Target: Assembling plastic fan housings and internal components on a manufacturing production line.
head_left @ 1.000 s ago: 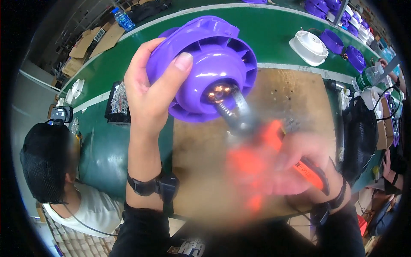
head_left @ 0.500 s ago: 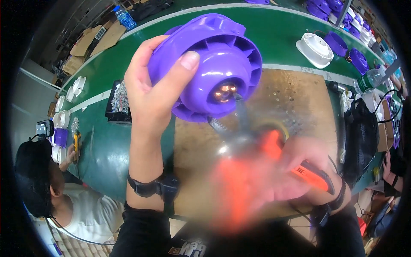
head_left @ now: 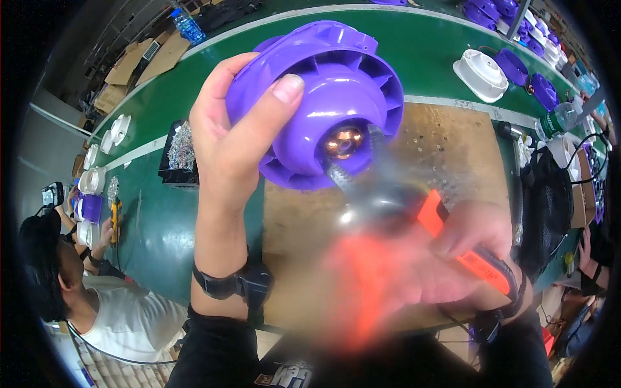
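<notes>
My left hand (head_left: pixel 236 136) is raised over the bench and holds a purple plastic housing (head_left: pixel 330 94), its thumb across the ribbed outer ring. A round opening in the housing faces me, with shiny copper-coloured metal (head_left: pixel 343 142) inside. Below and to the right, my right hand (head_left: pixel 446 275) is wrapped round a pair of orange-handled pliers (head_left: pixel 435 212). The handles are spread and the jaws stand apart, one tip on either side of the opening. Blur covers the pliers' middle and near handle, so I cannot tell whether both tips touch the plastic.
A brown board (head_left: pixel 446 142) with small bits lies under my hands on the green bench (head_left: pixel 162 226). A black box (head_left: pixel 178 155) of small metal parts stands left. White and purple housings (head_left: pixel 482 74) sit at the far right. A co-worker (head_left: pixel 116 310) works at the left.
The housing has shifted slightly to the right and turned a little, showing more of the copper-coloured metal. The pliers' jaws have moved to the right with it and now straddle the opening.
</notes>
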Tool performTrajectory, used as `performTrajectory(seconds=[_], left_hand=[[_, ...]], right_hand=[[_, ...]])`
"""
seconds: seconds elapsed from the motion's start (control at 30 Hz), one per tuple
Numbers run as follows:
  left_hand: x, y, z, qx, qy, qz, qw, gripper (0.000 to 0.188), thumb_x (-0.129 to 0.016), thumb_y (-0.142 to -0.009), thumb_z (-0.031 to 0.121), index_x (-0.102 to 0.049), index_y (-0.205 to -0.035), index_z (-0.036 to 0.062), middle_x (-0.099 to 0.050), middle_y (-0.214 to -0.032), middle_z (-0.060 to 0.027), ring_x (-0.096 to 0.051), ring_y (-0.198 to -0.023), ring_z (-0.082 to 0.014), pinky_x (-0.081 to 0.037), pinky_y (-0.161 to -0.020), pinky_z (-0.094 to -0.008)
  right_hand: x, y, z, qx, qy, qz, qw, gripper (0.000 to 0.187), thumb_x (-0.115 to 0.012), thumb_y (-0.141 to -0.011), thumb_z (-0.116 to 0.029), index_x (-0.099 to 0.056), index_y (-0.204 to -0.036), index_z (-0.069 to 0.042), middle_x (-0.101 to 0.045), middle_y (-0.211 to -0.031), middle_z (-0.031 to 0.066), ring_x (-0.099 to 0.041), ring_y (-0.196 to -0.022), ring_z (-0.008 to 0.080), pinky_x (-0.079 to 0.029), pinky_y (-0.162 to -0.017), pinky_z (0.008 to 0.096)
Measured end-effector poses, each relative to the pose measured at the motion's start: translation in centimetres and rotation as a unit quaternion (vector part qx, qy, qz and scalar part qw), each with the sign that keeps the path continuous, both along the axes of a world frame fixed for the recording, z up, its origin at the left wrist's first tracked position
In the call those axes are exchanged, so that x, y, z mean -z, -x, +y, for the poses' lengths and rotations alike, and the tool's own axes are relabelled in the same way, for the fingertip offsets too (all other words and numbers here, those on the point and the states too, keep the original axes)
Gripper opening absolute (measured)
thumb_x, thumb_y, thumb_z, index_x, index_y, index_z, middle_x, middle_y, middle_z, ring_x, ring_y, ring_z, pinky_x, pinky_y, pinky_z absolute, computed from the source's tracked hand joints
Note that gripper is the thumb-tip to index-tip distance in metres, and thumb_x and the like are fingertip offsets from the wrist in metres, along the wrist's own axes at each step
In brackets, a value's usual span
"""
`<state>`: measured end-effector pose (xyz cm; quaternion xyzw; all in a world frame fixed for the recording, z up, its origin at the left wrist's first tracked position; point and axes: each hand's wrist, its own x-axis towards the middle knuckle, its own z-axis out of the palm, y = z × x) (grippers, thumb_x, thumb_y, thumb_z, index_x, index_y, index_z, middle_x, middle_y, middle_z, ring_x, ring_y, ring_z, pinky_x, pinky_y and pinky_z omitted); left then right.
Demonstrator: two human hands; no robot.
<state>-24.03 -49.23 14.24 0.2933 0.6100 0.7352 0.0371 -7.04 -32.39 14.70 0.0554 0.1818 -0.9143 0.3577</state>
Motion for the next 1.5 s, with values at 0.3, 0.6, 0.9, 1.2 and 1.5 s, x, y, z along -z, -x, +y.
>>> performTrajectory(seconds=[0.3, 0.6, 0.9, 1.2, 1.5], left_hand=[[-0.9, 0.8, -2.6, -0.024, 0.016, 0.037, 0.999, 0.046, -0.078, -0.078, 0.021, -0.059, -0.111, -0.0051, -0.067, -0.1, -0.0111, -0.063, -0.09, -0.0148, -0.05, -0.085, -0.0282], [-1.1, 1.3, -3.7, -0.008, 0.005, 0.015, 1.0, 0.043, -0.077, -0.079, 0.021, -0.059, -0.109, -0.0044, -0.067, -0.098, -0.0108, -0.064, -0.089, -0.0147, -0.051, -0.083, -0.0282], [-1.6, 1.2, -4.3, 0.0, 0.014, 0.057, 0.998, 0.044, -0.078, -0.077, 0.019, -0.059, -0.109, -0.0047, -0.067, -0.099, -0.0118, -0.065, -0.089, -0.0162, -0.052, -0.082, -0.0295], [-1.8, 1.4, -5.1, -0.01, 0.019, 0.044, 0.999, 0.043, -0.079, -0.077, 0.018, -0.06, -0.108, -0.0051, -0.068, -0.098, -0.0131, -0.066, -0.088, -0.0168, -0.053, -0.081, -0.0296], [-2.3, 1.4, -5.8, -0.013, 0.004, 0.039, 0.999, 0.043, -0.079, -0.077, 0.016, -0.059, -0.109, -0.0048, -0.068, -0.098, -0.0123, -0.066, -0.087, -0.0167, -0.053, -0.081, -0.0298]], right_hand=[[-0.8, 0.9, -2.6, -0.011, 0.013, 0.025, 1.0, 0.053, -0.047, -0.091, -0.02, -0.04, -0.139, 0.003, -0.053, -0.125, 0.0144, -0.051, -0.123, 0.0314, -0.037, -0.106, 0.042], [-0.5, 1.5, -4.1, 0.015, 0.037, 0.033, 0.999, 0.05, -0.048, -0.09, -0.021, -0.045, -0.133, 0.004, -0.056, -0.115, 0.0151, -0.055, -0.113, 0.0309, -0.041, -0.099, 0.0397], [-2.2, 0.8, -4.7, 0.076, -0.009, 0.024, 0.997, 0.042, -0.051, -0.089, -0.019, -0.052, -0.123, 0.006, -0.056, -0.11, 0.0157, -0.056, -0.106, 0.0327, -0.044, -0.095, 0.039], [-1.1, 2.3, -6.0, 0.028, -0.044, 0.022, 0.998, 0.07, -0.047, -0.082, -0.031, -0.037, -0.139, 0.008, -0.047, -0.134, 0.032, -0.052, -0.118, 0.0449, -0.046, -0.094, 0.0579], [-1.1, 2.2, -6.4, 0.068, 0.053, -0.058, 0.995, 0.034, -0.048, -0.086, -0.01, -0.058, -0.114, 0.004, -0.058, -0.119, 0.018, -0.056, -0.104, 0.0359, -0.043, -0.095, 0.0484]])
